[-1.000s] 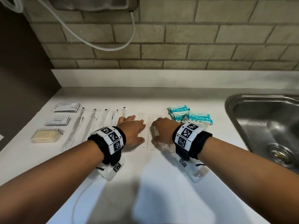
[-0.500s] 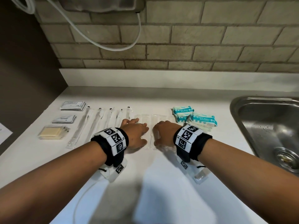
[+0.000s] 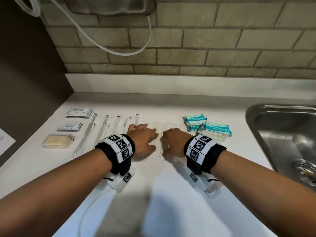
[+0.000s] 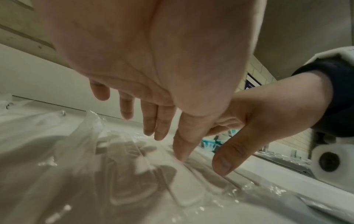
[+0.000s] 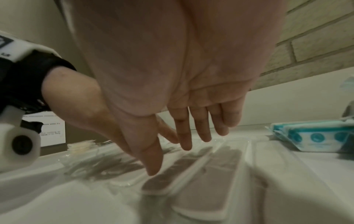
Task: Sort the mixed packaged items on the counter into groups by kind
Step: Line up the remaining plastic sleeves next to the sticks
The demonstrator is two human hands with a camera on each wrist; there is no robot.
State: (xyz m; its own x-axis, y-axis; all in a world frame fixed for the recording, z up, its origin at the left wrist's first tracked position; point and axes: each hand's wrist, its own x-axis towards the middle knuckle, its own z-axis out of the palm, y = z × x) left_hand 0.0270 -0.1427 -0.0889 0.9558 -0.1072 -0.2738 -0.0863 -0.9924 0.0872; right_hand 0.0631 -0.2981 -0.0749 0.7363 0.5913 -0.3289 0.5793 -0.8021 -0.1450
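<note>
Several flat clear-wrapped packets lie side by side on the white counter. My left hand and right hand lie palm down over them, almost touching each other. In the left wrist view the left hand has straight fingers and its thumb tip touches a packet. The right hand is straight-fingered too, with its thumb on a packet. Neither hand holds anything. Teal wipe packs lie to the right and long clear-wrapped sticks to the left.
At the far left lie white sachets, a smaller sachet pile and yellowish pads. A steel sink is sunk into the counter on the right. A brick wall with a hanging cable stands behind.
Both hands stay over the clear packets. Only the head view has shifted slightly.
</note>
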